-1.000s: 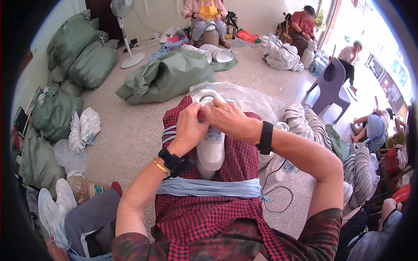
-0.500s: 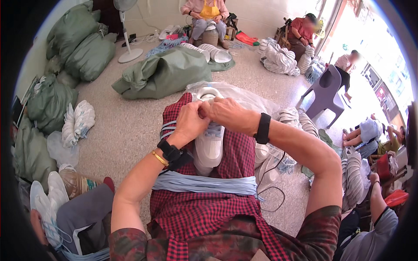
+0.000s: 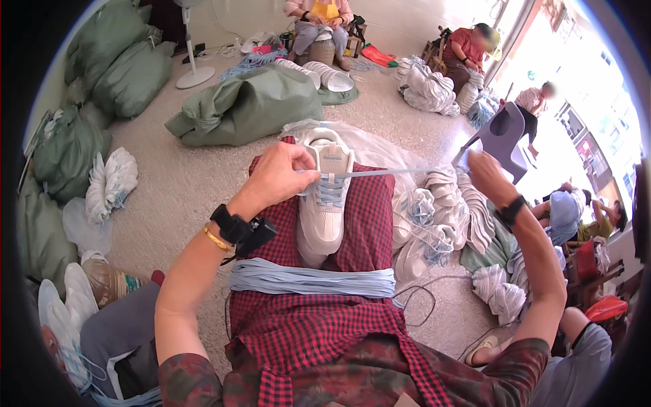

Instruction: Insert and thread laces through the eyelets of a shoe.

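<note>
A bundle of pale blue laces (image 3: 312, 279) lies across the checked apron (image 3: 291, 336), and beyond it a white shoe (image 3: 324, 227) rests on the lap (image 3: 370, 227), toe nearest. The left hand (image 3: 286, 169) pinches a flat lace (image 3: 393, 171) beside the shoe's eyelets; the right hand (image 3: 488, 178), fingers closed, holds it stretched straight rightward. Farther off lies a green sack (image 3: 251, 108).

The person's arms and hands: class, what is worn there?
The left hand is bare, its wrist wearing a black band, boxy black piece and gold bracelet; the right hand, also bare, another black band. Short sleeves: dark, mottled red.
</note>
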